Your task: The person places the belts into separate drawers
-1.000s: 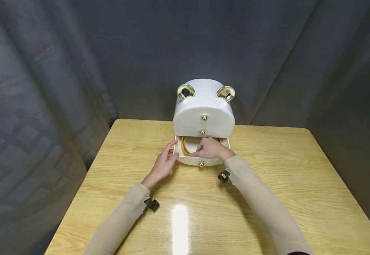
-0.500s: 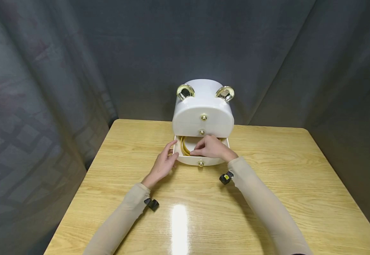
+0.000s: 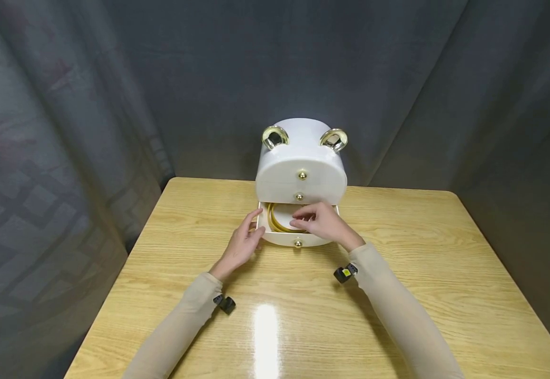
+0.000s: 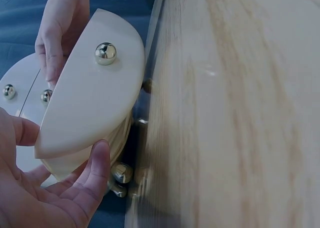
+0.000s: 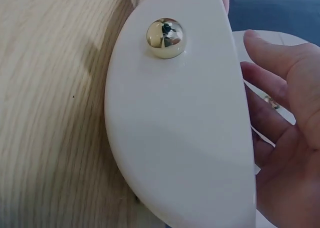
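A white rounded case (image 3: 301, 152) with gold knobs stands on the table, its bottom drawer (image 3: 280, 239) pulled out. Inside that drawer lies a yellow-gold coil of rings (image 3: 273, 221). My left hand (image 3: 241, 247) holds the drawer's left end; in the left wrist view the thumb and fingers lie on either side of the drawer front (image 4: 95, 93). Over the right part of the drawer is my right hand (image 3: 324, 221), fingers loosely bent, with nothing seen between them. The right wrist view shows this hand (image 5: 295, 103) behind the drawer front's top edge, some fingertips hidden.
Two gold ear-shaped rings, a left one (image 3: 275, 137) and a right one (image 3: 334, 139), rise from the case top. The wooden table (image 3: 426, 252) spreads to both sides. Dark grey curtains (image 3: 218, 79) hang behind the case and along both sides.
My right hand has drawn back to the right from the coil's front, and its thumb and fingers have parted. More of the coil shows. The left hand stays at the drawer's left end.
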Demonstrator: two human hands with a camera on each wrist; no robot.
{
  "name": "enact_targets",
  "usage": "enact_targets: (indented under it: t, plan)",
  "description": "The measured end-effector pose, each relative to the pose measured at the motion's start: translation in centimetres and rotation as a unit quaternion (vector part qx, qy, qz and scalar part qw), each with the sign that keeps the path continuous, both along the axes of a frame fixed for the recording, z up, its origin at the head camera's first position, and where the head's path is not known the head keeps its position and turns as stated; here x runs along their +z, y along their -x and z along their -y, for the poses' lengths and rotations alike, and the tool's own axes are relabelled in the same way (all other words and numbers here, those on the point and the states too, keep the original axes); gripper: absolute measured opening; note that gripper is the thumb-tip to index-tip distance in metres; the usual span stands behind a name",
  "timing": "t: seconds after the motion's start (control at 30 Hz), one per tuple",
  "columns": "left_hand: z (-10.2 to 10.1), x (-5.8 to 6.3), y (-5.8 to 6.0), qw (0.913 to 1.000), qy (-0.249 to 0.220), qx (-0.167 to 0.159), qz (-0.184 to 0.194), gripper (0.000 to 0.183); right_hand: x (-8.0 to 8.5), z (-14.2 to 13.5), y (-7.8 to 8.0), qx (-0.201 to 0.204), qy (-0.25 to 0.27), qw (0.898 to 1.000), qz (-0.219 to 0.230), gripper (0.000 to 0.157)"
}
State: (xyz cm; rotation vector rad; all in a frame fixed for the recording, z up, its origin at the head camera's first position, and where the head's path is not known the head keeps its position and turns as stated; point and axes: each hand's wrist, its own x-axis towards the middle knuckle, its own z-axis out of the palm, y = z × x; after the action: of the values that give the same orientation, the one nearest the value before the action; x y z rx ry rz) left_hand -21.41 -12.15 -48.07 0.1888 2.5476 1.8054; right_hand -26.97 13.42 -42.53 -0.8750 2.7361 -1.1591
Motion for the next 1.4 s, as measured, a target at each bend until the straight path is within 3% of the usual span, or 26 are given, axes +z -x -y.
enact_targets:
  t: [0.37, 0.63, 0.83, 1.0, 1.13, 1.23, 1.4]
  plan:
    - [0.4, 0.7, -0.2, 0.9978, 0.060, 0.008, -0.028, 0.057, 0.2, -1.7, -2.2, -0.054, 0.041, 0.998, -0.016, 0.026]
    - [0.4, 1.2, -0.4, 0.9942, 0.096, 0.016, -0.048, 0.056, 0.2, -2.6, -3.5, -0.080, 0.070, 0.994, 0.000, 0.023]
    - [0.1, 1.4, -0.9, 0.9779, 0.141, 0.060, -0.142, 0.052, 0.0, -3.1, -4.1, -0.109, 0.089, 0.990, -0.013, 0.022]
    - [-0.8, 2.1, -1.6, 0.9518, 0.160, 0.084, -0.248, 0.046, -0.3, -3.6, -4.4, -0.122, 0.091, 0.988, -0.040, 0.022]
    - [-1.7, 2.4, -2.4, 0.9325, 0.173, 0.070, -0.309, 0.046, -0.4, -3.9, -4.8, -0.128, 0.099, 0.985, -0.065, 0.023]
    - [-2.3, 2.4, -2.9, 0.9285, 0.180, 0.044, -0.322, 0.046, -0.2, -4.0, -5.1, -0.140, 0.108, 0.981, -0.076, 0.022]
    - [-3.2, 2.1, -3.4, 0.9331, 0.190, 0.001, -0.306, 0.037, -0.2, -4.4, -5.5, -0.156, 0.111, 0.978, -0.085, 0.022]
